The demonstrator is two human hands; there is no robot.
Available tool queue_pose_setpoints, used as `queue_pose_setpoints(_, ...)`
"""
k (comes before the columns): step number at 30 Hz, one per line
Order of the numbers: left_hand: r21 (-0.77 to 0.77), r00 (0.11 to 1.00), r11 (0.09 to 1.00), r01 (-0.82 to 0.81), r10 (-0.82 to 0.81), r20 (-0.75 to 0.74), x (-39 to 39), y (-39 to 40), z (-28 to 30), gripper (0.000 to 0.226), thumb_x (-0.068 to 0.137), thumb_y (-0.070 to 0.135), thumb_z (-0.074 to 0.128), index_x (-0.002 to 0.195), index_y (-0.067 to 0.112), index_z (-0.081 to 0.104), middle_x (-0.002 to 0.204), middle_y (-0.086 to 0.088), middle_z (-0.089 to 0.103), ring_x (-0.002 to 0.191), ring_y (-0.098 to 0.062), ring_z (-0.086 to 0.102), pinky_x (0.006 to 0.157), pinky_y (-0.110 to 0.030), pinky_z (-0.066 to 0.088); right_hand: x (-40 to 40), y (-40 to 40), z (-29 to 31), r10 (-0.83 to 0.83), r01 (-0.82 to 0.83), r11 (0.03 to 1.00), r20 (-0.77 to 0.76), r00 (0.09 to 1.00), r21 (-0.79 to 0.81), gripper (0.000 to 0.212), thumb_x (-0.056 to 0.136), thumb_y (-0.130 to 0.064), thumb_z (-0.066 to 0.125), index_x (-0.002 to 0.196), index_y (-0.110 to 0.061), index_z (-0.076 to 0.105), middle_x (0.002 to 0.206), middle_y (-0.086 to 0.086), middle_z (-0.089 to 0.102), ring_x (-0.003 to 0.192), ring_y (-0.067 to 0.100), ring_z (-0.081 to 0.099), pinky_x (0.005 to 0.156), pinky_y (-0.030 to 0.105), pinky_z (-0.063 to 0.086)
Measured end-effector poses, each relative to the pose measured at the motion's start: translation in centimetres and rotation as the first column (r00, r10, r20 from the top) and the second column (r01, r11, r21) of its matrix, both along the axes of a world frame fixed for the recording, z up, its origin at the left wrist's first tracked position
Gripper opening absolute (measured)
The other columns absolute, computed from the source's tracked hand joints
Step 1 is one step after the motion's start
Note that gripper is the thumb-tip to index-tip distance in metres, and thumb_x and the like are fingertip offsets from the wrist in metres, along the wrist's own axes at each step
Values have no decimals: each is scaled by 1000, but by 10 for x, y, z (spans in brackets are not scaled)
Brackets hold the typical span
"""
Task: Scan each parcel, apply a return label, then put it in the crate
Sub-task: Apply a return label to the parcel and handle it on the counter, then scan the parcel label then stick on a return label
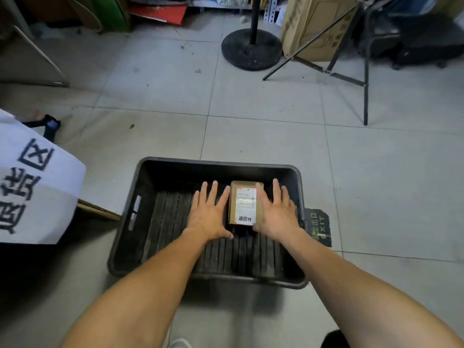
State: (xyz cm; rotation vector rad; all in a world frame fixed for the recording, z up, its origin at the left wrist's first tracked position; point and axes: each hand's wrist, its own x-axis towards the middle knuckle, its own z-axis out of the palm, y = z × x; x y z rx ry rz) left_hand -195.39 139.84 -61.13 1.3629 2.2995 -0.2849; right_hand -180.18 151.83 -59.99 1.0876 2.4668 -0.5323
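A black plastic crate (125, 222) stands on the tiled floor in front of me. Inside it, toward the far right, lies a small brown cardboard parcel (233, 212) with a shipping label and a white return label on top. My left hand (208, 214) is spread flat just left of the parcel, its fingers straight, the index finger touching the parcel's left edge. My right hand (276, 212) lies flat against the parcel's right side with fingers straight and the thumb at the near corner. Neither hand curls round the parcel.
A white cloth with dark printed characters (32, 187) covers something at the left, with a black handheld device (51, 124) beyond it. A round black stand base (251, 49), a tripod leg (365, 96) and cardboard boxes (316, 28) stand farther back. A green exit sticker (320, 227) lies right of the crate.
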Motion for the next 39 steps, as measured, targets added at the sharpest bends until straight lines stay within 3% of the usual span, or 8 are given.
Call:
queue_pose_setpoints(10, 107, 995, 992, -66, 73, -68, -6, -37, 410, 118, 79, 74, 62, 159, 30, -13, 166, -11, -18, 150, -38, -21, 121, -54, -8, -23, -38, 404, 190, -186, 980, -56, 980, 72, 101, 89, -47, 68, 158, -28, -5, 162, 16, -22, 151, 39, -12, 122, 55, 8)
queue_pose_setpoints(14, 207, 975, 961, -181, 203, -88, -10, -69, 529, 113, 79, 70, 62, 160, 30, -7, 167, -9, -13, 151, -36, -19, 122, -53, -9, -37, -68, 518, 272, -263, 959, -89, 958, 103, 97, 92, -47, 63, 159, -26, -4, 163, 18, -17, 150, 41, -6, 120, 55, 11)
queue_pose_setpoints(20, 338, 883, 860, -382, 448, -140, -8, -185, 653, 108, 80, 65, 63, 159, 32, -3, 168, -7, -8, 153, -33, -15, 122, -52, -5, -70, -166, 636, 486, -453, 868, -165, 858, 201, 81, 99, -17, 52, 159, -25, -2, 164, 19, -7, 150, 40, 1, 119, 51, 17)
queue_pose_setpoints(24, 353, 739, 742, -570, 651, -174, 3, -313, 688, 104, 83, 65, 62, 159, 33, -2, 168, -5, -9, 153, -32, -16, 122, -52, -7, -94, -272, 677, 626, -595, 780, -231, 745, 196, 79, 97, -11, 47, 158, -27, 0, 165, 15, -5, 151, 38, 0, 121, 50, 14)
queue_pose_setpoints(27, 338, 583, 609, -717, 790, -187, 28, -428, 709, 105, 84, 65, 62, 159, 32, -5, 168, -5, -12, 153, -32, -17, 124, -52, -6, -107, -374, 695, 751, -726, 656, -269, 603, 206, 75, 97, -14, 44, 157, -29, 3, 164, 13, -2, 149, 39, 3, 119, 54, 18)
queue_pose_setpoints(30, 377, 391, 433, -818, 901, -188, 69, -553, 722, 105, 84, 63, 63, 159, 33, -4, 168, -5, -12, 153, -32, -16, 124, -52, -5, -109, -497, 710, 874, -846, 467, -275, 400, 256, 72, 99, -24, 44, 158, -27, 2, 164, 14, 1, 148, 39, 10, 115, 54, 25)
queue_pose_setpoints(33, 403, 200, 256, -879, 964, -176, 126, -675, 731, 104, 85, 61, 63, 160, 32, -3, 168, -5, -11, 153, -32, -15, 123, -50, -5, -89, -633, 725, 947, -929, 260, -260, 191, 264, 71, 100, -22, 42, 158, -25, 2, 165, 14, 1, 148, 38, 11, 116, 52, 26)
queue_pose_setpoints(39, 376, -147, -47, -925, 960, -240, 268, -890, 737, 103, 86, 63, 60, 160, 30, -4, 168, -7, -12, 153, -33, -14, 123, -51, -4, 4, -877, 728, 947, -956, -94, -271, -172, 279, 67, 102, -27, 41, 158, -22, 5, 164, 14, 7, 146, 38, 18, 114, 48, 29)
